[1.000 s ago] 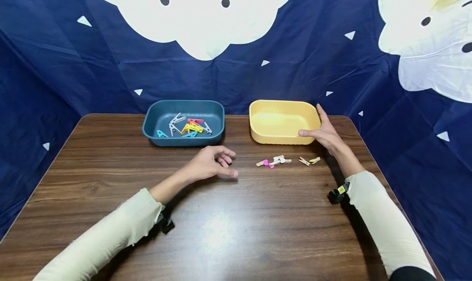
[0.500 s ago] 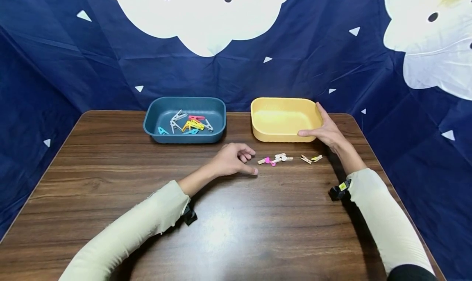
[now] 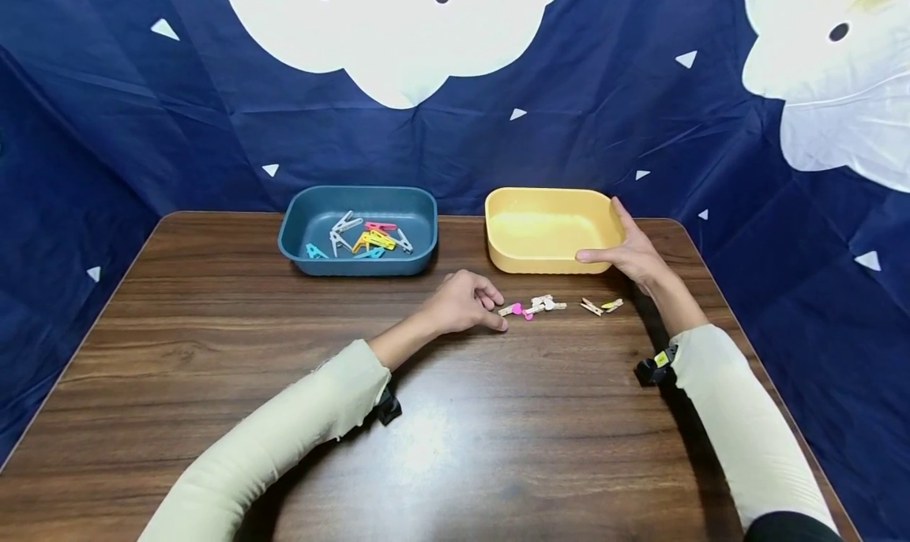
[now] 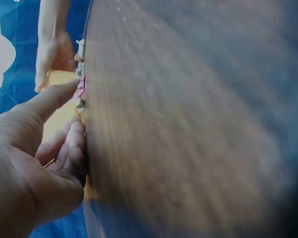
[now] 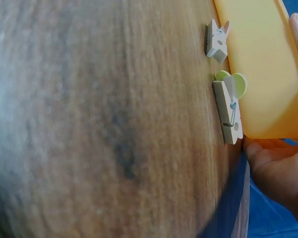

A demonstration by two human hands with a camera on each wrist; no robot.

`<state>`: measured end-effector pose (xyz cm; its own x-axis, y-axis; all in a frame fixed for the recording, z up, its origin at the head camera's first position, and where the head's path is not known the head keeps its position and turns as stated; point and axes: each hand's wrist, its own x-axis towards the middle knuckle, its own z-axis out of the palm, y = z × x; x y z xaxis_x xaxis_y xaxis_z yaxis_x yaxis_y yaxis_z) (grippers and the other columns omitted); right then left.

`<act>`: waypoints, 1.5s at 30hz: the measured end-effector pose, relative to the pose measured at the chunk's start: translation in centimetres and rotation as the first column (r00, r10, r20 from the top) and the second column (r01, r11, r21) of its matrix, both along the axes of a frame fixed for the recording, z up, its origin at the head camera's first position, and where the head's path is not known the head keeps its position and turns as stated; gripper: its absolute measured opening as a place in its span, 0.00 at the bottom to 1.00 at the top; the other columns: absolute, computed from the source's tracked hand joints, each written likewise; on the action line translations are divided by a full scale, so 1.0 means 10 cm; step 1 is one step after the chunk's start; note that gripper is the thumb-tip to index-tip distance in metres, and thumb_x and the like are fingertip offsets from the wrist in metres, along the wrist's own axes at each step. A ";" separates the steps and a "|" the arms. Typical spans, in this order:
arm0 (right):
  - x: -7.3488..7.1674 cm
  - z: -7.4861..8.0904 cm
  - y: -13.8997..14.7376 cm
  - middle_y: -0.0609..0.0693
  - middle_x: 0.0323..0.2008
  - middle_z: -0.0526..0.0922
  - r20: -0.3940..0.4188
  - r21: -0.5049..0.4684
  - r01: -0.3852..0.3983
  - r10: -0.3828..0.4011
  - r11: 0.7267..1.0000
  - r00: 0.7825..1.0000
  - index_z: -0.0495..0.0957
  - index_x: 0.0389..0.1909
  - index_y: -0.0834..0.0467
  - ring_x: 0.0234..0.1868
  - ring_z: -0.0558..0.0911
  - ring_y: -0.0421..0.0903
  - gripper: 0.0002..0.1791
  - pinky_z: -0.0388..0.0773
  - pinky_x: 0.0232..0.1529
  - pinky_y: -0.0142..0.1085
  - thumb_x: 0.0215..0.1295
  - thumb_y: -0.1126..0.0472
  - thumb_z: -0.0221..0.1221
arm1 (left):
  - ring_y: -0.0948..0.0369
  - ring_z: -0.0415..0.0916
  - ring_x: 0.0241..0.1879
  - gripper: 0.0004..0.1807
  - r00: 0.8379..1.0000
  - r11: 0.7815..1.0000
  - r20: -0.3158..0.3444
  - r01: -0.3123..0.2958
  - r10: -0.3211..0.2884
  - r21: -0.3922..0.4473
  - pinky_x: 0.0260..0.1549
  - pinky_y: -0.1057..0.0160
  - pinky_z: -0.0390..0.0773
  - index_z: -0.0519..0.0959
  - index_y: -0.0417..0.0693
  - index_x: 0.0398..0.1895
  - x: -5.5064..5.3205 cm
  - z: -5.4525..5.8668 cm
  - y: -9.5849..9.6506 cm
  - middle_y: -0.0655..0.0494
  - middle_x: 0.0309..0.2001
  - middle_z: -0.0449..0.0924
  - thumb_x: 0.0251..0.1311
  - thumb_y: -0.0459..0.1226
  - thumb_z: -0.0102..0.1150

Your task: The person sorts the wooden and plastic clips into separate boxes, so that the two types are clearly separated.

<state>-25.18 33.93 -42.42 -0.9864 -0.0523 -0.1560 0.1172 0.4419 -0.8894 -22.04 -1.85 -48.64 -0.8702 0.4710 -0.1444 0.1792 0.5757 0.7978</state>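
My left hand (image 3: 462, 302) is over the table with thumb and fingers apart. Its fingertips are at the near end of a wooden clothespin (image 3: 509, 310) with a pink heart, leftmost in a small cluster. In the left wrist view the thumb (image 4: 59, 96) and fingertips stand on either side of that cluster's end. With my right hand (image 3: 633, 254) I hold the right end of a yellow basin (image 3: 540, 265), thumb on its front wall and fingers round the side. In front of it lie a plain wooden clothespin (image 5: 217, 43) and one with a yellow-green decoration (image 5: 229, 110).
A dark blue basin (image 3: 355, 268) stands at the back left, with several plastic clothespins (image 3: 380, 240) in white, yellow, red and light blue. White-decorated clothespins (image 3: 543, 303) lie beside the pink ones on the wooden table (image 3: 498, 431). A blue cloth (image 3: 455, 155) hangs behind.
My left hand has moved right, from in front of the blue basin to the pink-heart clothespin. The right hand stays at the yellow basin. The view has shifted slightly.
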 end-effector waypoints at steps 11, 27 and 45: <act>0.02 0.02 0.00 0.45 0.94 0.29 0.014 0.011 -0.001 0.000 1.000 1.000 0.25 0.94 0.41 0.95 0.38 0.49 0.80 0.39 0.95 0.47 0.64 0.61 0.82 | 0.66 0.84 0.40 0.14 1.000 1.000 -0.006 -0.008 0.008 -0.025 0.45 0.63 0.84 0.93 0.71 0.30 0.01 -0.01 0.06 0.68 0.33 0.90 0.45 0.50 0.94; 0.00 -0.01 0.00 0.45 0.95 0.29 0.013 -0.012 0.007 -0.007 1.000 1.000 0.26 0.94 0.39 0.95 0.41 0.51 0.79 0.40 0.95 0.48 0.64 0.63 0.81 | 0.67 0.83 0.35 0.02 0.999 0.998 -0.041 0.009 -0.006 0.059 0.40 0.65 0.82 0.96 0.59 0.34 0.20 0.39 -0.08 0.67 0.32 0.93 0.64 0.42 0.82; 0.00 -0.02 0.00 0.47 0.95 0.32 0.011 -0.022 0.020 -0.020 1.000 1.000 0.27 0.94 0.37 0.95 0.43 0.51 0.79 0.42 0.95 0.48 0.63 0.63 0.82 | 0.60 0.90 0.29 0.07 0.964 0.831 0.258 -0.191 0.060 0.523 0.34 0.60 0.94 0.91 0.27 0.45 0.30 0.56 0.02 0.40 0.36 0.95 0.67 0.22 0.72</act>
